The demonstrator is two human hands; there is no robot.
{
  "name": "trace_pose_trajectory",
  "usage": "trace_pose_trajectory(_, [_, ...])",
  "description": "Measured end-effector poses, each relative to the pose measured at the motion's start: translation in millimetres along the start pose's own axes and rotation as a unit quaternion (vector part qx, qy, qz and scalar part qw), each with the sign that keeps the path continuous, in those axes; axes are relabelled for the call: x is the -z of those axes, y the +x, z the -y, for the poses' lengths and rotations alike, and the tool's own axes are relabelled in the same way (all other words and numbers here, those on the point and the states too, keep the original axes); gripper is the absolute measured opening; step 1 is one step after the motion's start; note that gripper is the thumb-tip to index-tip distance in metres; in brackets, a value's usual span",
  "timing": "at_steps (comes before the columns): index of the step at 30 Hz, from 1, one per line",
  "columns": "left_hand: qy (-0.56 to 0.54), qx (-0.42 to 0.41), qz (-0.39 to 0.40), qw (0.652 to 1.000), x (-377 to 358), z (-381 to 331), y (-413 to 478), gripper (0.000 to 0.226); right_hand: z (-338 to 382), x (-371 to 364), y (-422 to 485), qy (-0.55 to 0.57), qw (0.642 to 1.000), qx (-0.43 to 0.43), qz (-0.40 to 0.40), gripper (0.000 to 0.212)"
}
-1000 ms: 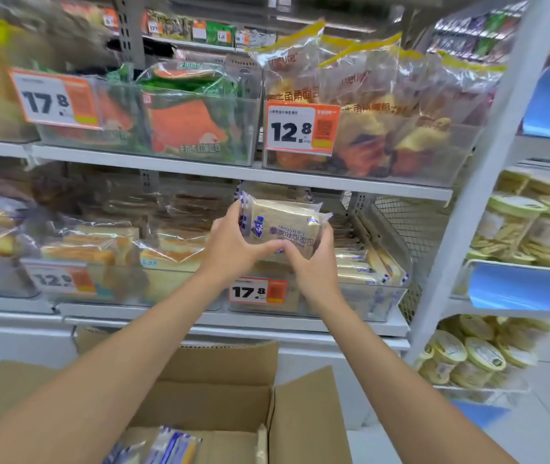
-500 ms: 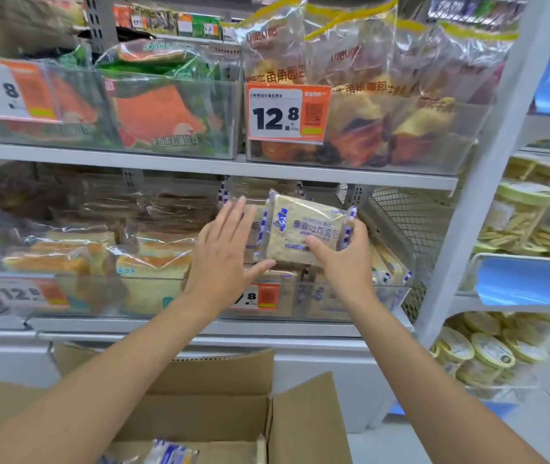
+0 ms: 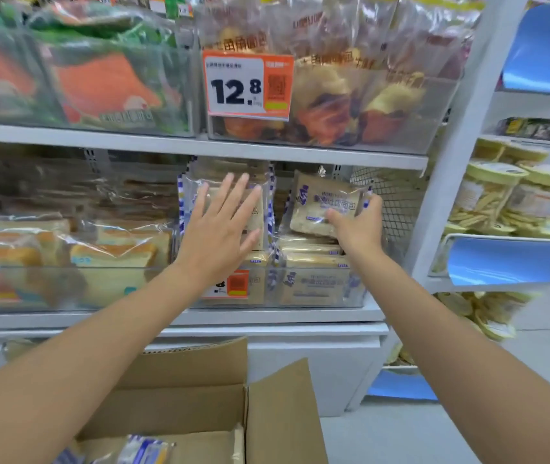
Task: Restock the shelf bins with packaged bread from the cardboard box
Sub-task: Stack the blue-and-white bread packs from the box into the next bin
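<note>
Right hand [image 3: 357, 229] curled round the lower right corner of a bread packet [image 3: 323, 205], thumb across the front, fingers behind the right edge; packet tilted, held just above the flat stack at the right side of the clear bin [image 3: 317, 291]; print on it too blurred to read

Left hand [image 3: 220, 229] spread wide, fingers straight and apart, palm laid against the front of an upright packet [image 3: 256, 212] standing at the left side of the same bin

Bin at the right end of the lower shelf [image 3: 266, 316], just beside the wire mesh panel [image 3: 397, 202]; orange price tag [image 3: 235, 284] on its front wall, partly hidden behind the left wrist

Further left on that shelf, a second bin [image 3: 66, 289] of sliced loaves in clear wrap

On the upper shelf [image 3: 200, 145], at the right end, bagged croissants [image 3: 367, 105] in a clear bin, with a tag reading 12.8 [image 3: 248, 85] on its front; to the left, orange and green packages [image 3: 109, 85] in another bin

Below the shelves, at the bottom edge of the view, an open cardboard box [image 3: 200, 376], flaps up, left forearm crossing above it; blue-and-white packets [image 3: 146, 450] lying inside

Beyond the white upright [image 3: 461, 155], neighbouring shelves with yellow-lidded tubs [image 3: 497, 192] and blue edge strips [image 3: 514, 262]
</note>
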State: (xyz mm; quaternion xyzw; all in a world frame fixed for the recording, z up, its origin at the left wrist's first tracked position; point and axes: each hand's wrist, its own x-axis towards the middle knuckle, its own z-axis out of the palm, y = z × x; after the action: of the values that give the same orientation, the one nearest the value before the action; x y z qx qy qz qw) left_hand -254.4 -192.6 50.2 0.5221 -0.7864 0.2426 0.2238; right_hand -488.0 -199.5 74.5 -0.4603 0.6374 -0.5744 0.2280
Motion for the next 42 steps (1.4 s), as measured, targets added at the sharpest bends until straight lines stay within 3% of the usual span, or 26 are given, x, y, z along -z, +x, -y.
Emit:
trace_pose_trajectory(4, [0.018, -0.005, -0.024, 1.0, -21, -1, -3, 0.065, -4, -22, 34, -0.004, 1.0, 0.017, 0.006, 0.056])
trace_pose_trajectory(12, [0.036, -0.007, -0.045, 0.998, -21, -2, -5, 0.065, -11, -76, 110, -0.023, 0.998, 0.059, 0.0, 0.063])
trace_pose_trajectory(18, [0.036, -0.011, -0.055, 0.998, -22, -4, -5, 0.065, -16, -102, 135, -0.003, 0.993, 0.093, 0.077, 0.062])
trace_pose_trajectory(21, [0.035, -0.01, -0.054, 0.998, -22, -3, -6, 0.065, -13, -106, 144, 0.013, 0.993, 0.118, 0.03, 0.064])
trace_pose_trajectory(25, [0.032, -0.011, -0.052, 0.998, -21, -5, -5, 0.065, -20, -105, 153, -0.053, 0.993, 0.075, 0.075, 0.063])
trace_pose_trajectory(30, [0.036, -0.012, -0.058, 0.998, -21, -4, -6, 0.065, -22, -94, 155, -0.181, 0.976, 0.094, 0.071, 0.094])
trace_pose_trajectory(32, [0.035, -0.012, -0.058, 0.998, -21, -4, -6, 0.066, -24, -87, 153, -0.168, 0.975, 0.135, 0.051, 0.104])
trace_pose_trajectory(36, [0.037, -0.011, -0.061, 0.997, -22, -4, -6, 0.066, -28, -81, 145, -0.174, 0.953, 0.237, 0.078, 0.08])
trace_pose_trajectory(42, [0.028, -0.011, -0.065, 0.997, -22, -4, -6, 0.066, -26, -80, 143, -0.223, 0.941, 0.24, 0.09, 0.072])
